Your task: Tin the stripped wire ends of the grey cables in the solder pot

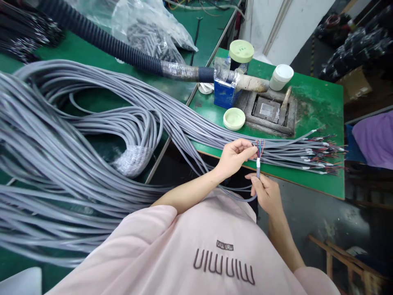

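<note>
A grey multi-core cable (pixel 258 167) stands upright in front of me, its jacket end wrapped in white and its thin coloured wires (pixel 260 148) fanned out at the top. My right hand (pixel 266 191) grips the grey jacket just below the white wrap. With thumb and fingertips pinched, my left hand (pixel 236 155) holds some of the thin wires at the cable's end. Behind both hands lies a bundle of similar grey cables (pixel 199 123), their stripped ends (pixel 328 155) pointing right on the green table.
A solder pot (pixel 267 110) with a wooden-handled scraper sits at the back right, under a black ribbed hose (pixel 123 51). Around it stand a green-lidded jar (pixel 241 51), a white-lidded tub (pixel 281 77) and a shallow green lid (pixel 233 119). Coiled grey cables (pixel 61 164) fill the left.
</note>
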Demonstrator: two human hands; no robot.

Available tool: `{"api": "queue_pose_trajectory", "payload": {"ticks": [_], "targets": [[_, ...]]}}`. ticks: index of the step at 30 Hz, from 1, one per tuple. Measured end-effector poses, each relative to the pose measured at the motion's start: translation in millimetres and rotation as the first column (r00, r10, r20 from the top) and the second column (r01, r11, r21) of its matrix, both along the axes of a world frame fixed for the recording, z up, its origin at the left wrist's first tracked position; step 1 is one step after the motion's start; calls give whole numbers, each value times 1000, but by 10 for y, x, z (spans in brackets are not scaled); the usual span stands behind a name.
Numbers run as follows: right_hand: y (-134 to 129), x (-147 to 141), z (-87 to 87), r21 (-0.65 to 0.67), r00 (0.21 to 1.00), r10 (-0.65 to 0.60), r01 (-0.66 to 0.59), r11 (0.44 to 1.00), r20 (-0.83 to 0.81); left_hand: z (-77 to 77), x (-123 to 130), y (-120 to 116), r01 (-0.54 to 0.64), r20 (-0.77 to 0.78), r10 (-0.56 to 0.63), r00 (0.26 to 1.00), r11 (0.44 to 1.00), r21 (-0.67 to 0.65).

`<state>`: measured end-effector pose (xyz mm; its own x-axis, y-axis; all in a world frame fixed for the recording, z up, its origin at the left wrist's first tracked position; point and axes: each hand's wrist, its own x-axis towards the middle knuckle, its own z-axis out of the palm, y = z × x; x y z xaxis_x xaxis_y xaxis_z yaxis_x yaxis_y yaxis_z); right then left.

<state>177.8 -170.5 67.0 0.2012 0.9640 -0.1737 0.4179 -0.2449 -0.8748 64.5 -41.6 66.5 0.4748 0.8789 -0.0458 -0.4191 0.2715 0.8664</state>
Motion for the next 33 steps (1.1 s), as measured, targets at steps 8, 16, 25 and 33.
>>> {"api": "queue_pose_trajectory", "payload": {"ticks": [8,16,25,33], "targets": [[210,-6,-28,237,838,-176,337,911,-517,-94,55,-215,27,-62,-7,998,945,325],[287,153,64,454,920,-200,344,822,-336,-78,88,-220,95,60,-110,992,973,209],[561,208,312,552,982,-191,159,818,0,18,-6,-80,20,63,-28,998,992,125],[988,116,401,557,983,-168,179,811,-71,-9,-1,43,22,88,-24,996,999,24]]}}
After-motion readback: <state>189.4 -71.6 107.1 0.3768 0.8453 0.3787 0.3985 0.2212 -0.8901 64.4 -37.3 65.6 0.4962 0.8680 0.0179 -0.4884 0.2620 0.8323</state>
